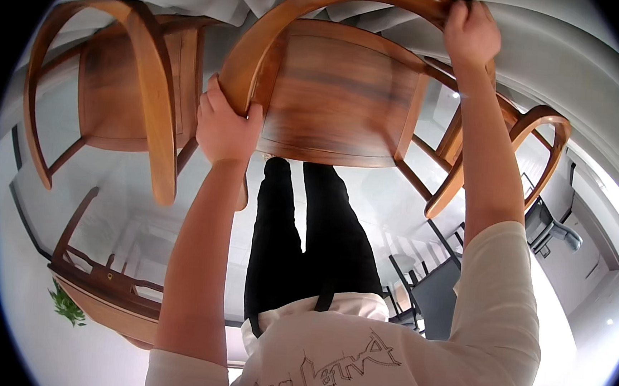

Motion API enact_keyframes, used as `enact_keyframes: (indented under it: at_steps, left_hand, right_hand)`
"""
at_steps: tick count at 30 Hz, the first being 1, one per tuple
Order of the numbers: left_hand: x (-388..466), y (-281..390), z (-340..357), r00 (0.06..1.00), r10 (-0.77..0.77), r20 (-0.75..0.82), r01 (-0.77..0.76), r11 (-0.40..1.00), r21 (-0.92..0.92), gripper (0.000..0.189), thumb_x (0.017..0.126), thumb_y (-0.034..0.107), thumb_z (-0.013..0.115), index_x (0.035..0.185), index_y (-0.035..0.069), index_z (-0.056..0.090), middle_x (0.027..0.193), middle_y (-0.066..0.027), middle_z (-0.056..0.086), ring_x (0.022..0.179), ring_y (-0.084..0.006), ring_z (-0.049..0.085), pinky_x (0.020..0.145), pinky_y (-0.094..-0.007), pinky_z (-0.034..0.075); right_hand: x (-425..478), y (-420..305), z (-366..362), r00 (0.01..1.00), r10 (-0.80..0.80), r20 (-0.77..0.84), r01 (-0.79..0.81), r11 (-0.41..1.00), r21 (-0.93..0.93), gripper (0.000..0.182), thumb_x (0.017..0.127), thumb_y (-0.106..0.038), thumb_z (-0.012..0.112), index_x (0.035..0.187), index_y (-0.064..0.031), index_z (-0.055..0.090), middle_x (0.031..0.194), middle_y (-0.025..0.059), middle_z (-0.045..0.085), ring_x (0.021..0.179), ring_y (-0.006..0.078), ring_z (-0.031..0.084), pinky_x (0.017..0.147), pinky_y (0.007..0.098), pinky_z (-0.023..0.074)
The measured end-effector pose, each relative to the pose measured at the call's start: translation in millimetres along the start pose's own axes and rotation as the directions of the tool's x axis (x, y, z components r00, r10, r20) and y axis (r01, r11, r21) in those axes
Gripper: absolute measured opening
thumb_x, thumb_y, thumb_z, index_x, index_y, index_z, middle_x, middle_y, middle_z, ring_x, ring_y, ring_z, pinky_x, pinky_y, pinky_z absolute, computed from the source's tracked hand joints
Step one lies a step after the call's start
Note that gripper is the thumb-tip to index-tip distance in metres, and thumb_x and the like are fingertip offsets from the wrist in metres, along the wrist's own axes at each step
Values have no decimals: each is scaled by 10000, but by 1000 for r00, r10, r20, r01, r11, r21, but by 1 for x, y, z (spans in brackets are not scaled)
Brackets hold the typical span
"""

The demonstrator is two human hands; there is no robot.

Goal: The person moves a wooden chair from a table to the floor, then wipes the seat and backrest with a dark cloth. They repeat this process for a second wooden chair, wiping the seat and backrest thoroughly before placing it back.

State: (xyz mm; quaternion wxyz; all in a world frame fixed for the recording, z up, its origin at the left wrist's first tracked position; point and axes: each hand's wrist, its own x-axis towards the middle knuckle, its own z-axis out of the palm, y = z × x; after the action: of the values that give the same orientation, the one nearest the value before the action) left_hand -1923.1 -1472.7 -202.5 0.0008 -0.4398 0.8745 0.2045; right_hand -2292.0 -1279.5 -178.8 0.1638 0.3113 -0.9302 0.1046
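A wooden armchair [343, 93] with a curved top rail and a flat seat stands right in front of my legs. My left hand [228, 125] grips the left part of its curved rail, fingers on the outer side and thumb on the inner edge. Farther up and to the right, my right hand [471, 35] is closed around the same rail near its right bend. The underside of each grip is hidden.
Similar wooden armchairs stand to the left [128, 83] and right [540, 123]. Pale curtains [556, 54] hang behind them. A wooden table [108, 297] with a drawer is at lower left, near a green plant [67, 302]. A dark table [434, 298] stands at lower right.
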Motion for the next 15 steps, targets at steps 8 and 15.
enact_keyframes:
  at_steps: [8,15]
  left_hand:
    - [2,-4,2,1000,9,-21,-10,1000,-21,777,768,344,717,1426,77,403,1184,-145,585,1066,-364,602,824,-490,561]
    - [-4,-43,9,932,108,-346,-288,800,-526,531,896,189,588,1393,53,460,1259,-170,501,1163,-313,496,978,-413,409]
  right_hand:
    - [-5,-210,13,859,-509,56,485,844,228,210,889,-245,594,864,-68,703,903,117,691,921,306,647,851,461,463]
    - [-92,-280,23,684,-730,-2,684,640,351,322,896,-306,622,1150,-133,718,1284,22,644,1308,199,503,1073,417,370]
